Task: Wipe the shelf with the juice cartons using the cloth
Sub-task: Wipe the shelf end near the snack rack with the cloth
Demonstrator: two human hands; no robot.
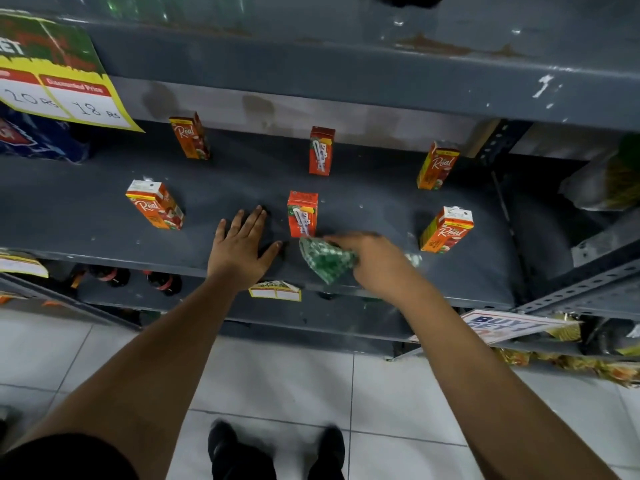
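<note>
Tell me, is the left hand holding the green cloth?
No, the left hand lies flat and empty on the shelf; the right hand grips the green cloth.

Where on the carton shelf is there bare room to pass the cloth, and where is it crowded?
Bare strips on the shelf: between left front carton and left hand; between middle front carton and right front carton. Crowded: cloth in right hand against the middle front carton.

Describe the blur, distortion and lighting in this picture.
Head view: the right hand and its green-and-white checked cloth are motion-smeared, while the left hand, flat on the dark grey metal shelf, stays sharper; wide-angle bending bows the shelf edges; dim, even light, with small glints on the upper shelf lip.
</note>
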